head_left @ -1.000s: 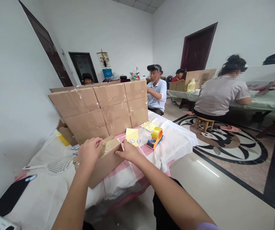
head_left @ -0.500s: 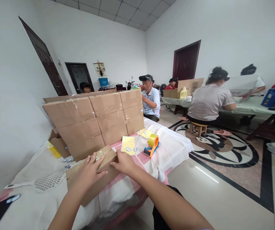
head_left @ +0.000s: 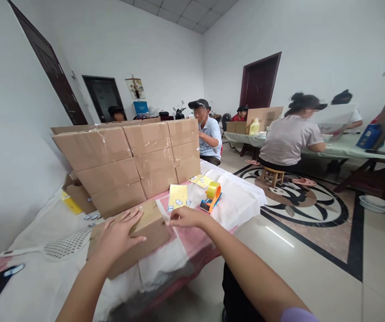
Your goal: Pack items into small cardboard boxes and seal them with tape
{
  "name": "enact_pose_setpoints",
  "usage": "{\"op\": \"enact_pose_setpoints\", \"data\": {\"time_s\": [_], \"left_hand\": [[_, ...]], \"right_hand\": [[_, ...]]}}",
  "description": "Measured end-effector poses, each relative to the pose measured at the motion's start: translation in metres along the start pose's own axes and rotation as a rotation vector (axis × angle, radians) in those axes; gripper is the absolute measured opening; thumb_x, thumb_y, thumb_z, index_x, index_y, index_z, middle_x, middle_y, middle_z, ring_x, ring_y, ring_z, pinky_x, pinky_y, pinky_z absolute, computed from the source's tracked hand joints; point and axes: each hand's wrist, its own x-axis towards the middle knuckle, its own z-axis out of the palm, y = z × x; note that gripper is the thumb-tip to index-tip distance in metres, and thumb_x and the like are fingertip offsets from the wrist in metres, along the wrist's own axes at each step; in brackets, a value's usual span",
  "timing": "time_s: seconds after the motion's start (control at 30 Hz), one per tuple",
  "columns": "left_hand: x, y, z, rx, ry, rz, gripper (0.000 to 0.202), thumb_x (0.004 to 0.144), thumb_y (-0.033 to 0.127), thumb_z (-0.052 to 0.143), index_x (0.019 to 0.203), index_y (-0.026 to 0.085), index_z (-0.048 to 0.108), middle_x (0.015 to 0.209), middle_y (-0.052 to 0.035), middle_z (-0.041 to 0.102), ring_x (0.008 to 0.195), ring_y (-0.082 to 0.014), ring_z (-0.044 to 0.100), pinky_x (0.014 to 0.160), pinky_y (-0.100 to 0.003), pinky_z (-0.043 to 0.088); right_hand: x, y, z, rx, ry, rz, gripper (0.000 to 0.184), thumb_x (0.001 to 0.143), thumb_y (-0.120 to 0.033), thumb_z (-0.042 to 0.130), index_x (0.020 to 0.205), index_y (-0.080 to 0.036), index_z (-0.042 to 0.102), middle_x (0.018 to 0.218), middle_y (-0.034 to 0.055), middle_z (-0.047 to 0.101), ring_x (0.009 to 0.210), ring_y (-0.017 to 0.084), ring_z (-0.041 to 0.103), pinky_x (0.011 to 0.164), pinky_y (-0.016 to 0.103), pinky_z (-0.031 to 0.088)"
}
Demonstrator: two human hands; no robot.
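Note:
A closed cardboard box (head_left: 148, 235) lies at the near edge of the cloth-covered table, with shiny tape on its top. My left hand (head_left: 120, 235) rests spread on top of it, the thumb stretched toward the near edge. Just off the box's right end, my right hand (head_left: 187, 218) has its fingers curled together; whether anything is pinched in them is too small to see. An orange tape dispenser (head_left: 215, 193) with a yellow roll stands beyond that hand, beside a yellow printed card (head_left: 178, 197).
A wall of stacked, taped boxes (head_left: 125, 163) rises behind my box. At left lie a white perforated ladle (head_left: 66, 243) and a yellow packet (head_left: 71, 203). A person (head_left: 209, 132) sits beyond the stack; another (head_left: 288, 138) sits on a stool (head_left: 272, 175) at the right-hand table.
My right hand has come off the box's top right corner and moved slightly right, its fingers curling in. My left hand stays on the box. The view has shifted slightly.

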Motion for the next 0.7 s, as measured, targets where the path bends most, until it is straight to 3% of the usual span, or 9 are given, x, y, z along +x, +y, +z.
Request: {"op": "enact_pose_setpoints", "data": {"time_s": [0.13,0.27,0.5,0.7], "left_hand": [[-0.004,-0.002,-0.001,-0.026,0.030,0.015,0.069,0.074,0.044,0.074,0.140,0.032,0.058,0.147,-0.0043,0.053,0.139,-0.0317,0.047,0.114,-0.046,0.035],[-0.006,-0.005,0.005,-0.019,0.056,0.015,0.066,0.074,0.043,0.076,0.137,0.033,0.060,0.145,-0.0039,0.055,0.137,-0.0329,0.048,0.113,-0.046,0.036],[-0.009,-0.013,0.012,0.025,0.045,0.020,0.067,0.080,0.041,0.073,0.143,0.033,0.053,0.151,-0.0008,0.046,0.141,-0.0311,0.043,0.111,-0.046,0.038],[-0.006,-0.017,0.008,0.022,-0.026,0.017,0.068,0.080,0.043,0.073,0.144,0.037,0.051,0.152,0.0008,0.045,0.142,-0.0306,0.042,0.111,-0.044,0.038]], "right_hand": [[0.007,0.038,-0.019,-0.073,0.163,0.166,0.020,0.089,-0.026,0.063,0.100,-0.013,0.072,0.103,0.0084,0.074,0.092,0.018,0.067,0.076,0.024,0.046],[0.021,0.064,-0.022,-0.115,0.234,0.261,0.026,0.090,-0.013,0.053,0.107,-0.012,0.073,0.115,0.0111,0.072,0.103,0.021,0.065,0.083,0.026,0.046],[0.055,0.079,0.006,-0.210,0.228,0.330,0.044,0.087,-0.008,0.050,0.127,-0.018,0.067,0.127,0.0098,0.068,0.128,0.029,0.049,0.097,0.034,0.040],[0.084,0.081,0.032,-0.268,0.217,0.381,0.059,0.086,-0.003,0.046,0.142,-0.019,0.052,0.134,0.0158,0.062,0.128,0.035,0.043,0.100,0.048,0.034]]}}
